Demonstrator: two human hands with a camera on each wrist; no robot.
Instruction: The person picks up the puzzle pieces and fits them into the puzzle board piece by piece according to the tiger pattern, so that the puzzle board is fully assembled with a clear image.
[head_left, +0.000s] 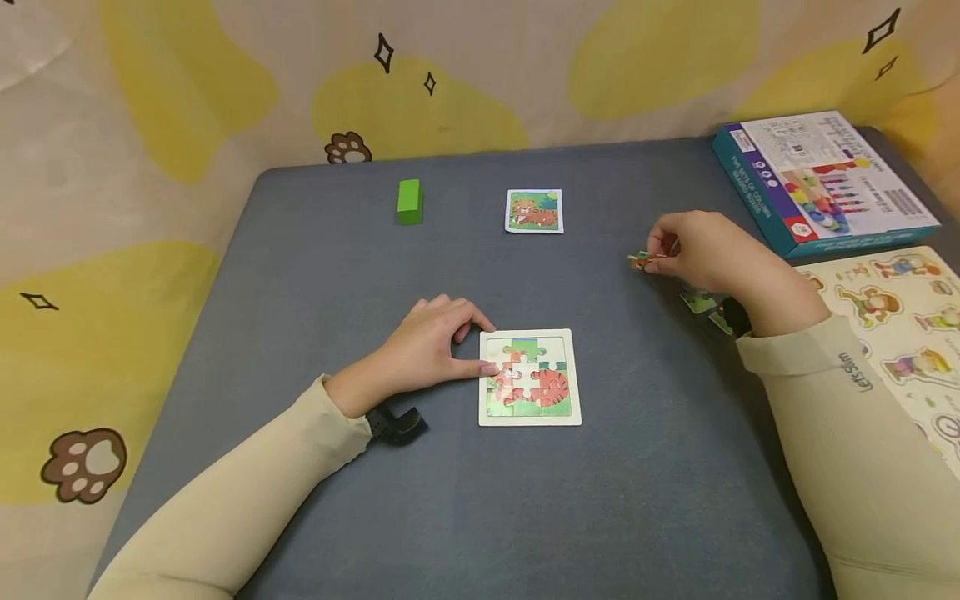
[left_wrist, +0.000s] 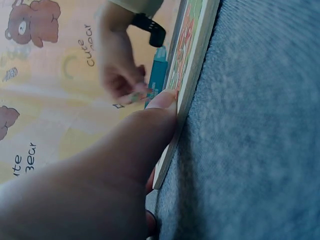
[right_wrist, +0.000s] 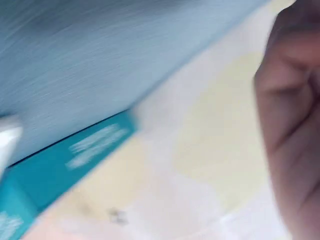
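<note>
A square jigsaw puzzle board [head_left: 576,379] with a pale frame lies on the dark cloth, several tiger-picture pieces set in it and a white gap in the middle. My left hand [head_left: 423,346] holds the board at its left side, thumb on the frame and index finger at the upper left corner. In the left wrist view that thumb [left_wrist: 162,100] rests on the rim. Off to the right, my right hand [head_left: 701,250] pinches a puzzle piece [head_left: 639,261] above the table. Loose green puzzle pieces [head_left: 699,301] lie under the right wrist. The right wrist view is blurred and shows no piece.
A small tiger picture card [head_left: 534,211] lies farther back, with a green block [head_left: 410,202] to its left. At the right are a teal and white box [head_left: 847,183] and a wooden figure board [head_left: 918,333], partly hidden by the right sleeve.
</note>
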